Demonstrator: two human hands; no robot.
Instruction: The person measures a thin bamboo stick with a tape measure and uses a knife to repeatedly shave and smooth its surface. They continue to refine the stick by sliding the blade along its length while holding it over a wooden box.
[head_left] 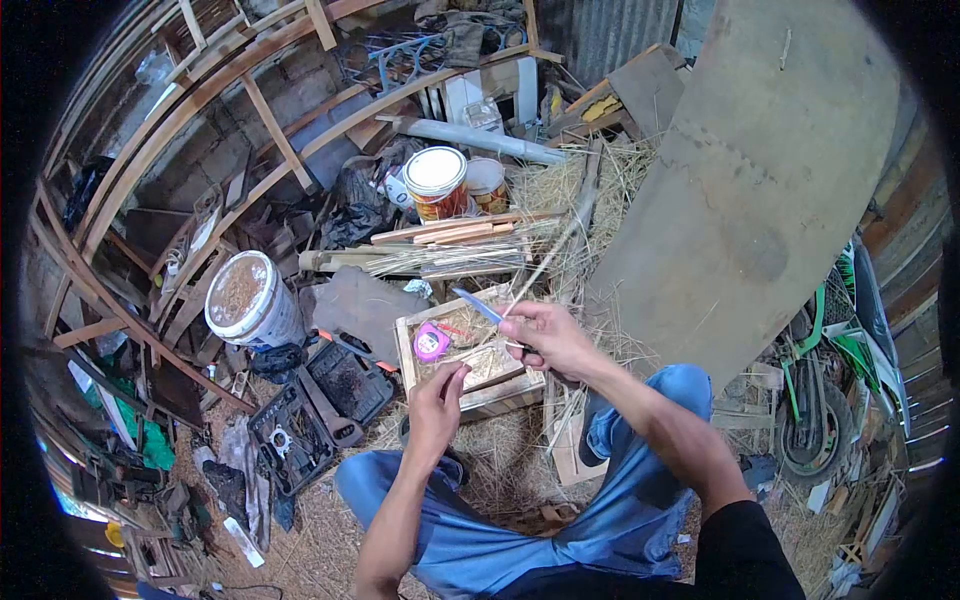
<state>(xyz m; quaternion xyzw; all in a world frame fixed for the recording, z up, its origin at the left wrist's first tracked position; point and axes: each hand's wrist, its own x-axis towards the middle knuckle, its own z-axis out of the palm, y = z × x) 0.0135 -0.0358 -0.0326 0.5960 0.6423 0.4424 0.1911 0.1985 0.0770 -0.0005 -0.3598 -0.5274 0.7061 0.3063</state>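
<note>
My right hand (548,340) holds a knife (478,306), its blade pointing up and to the left. A thin pale strip (530,278) rises from the same hand. To the left and lower, my left hand (438,398) has its thumb and fingers pressed together; whatever they pinch is too small to make out. Both hands are over a low wooden box frame (405,352), apart from each other. Inside the frame, a pink tape measure (431,341) lies among straw-like strips.
An open tool case (290,440) with a handsaw (325,408) lies left. Beyond the frame are wood sticks (450,232), a paint bucket (436,180) and straw. A white bucket (245,295) stands left, a large board (740,190) leans right, and a green motorbike (815,330) is farther right.
</note>
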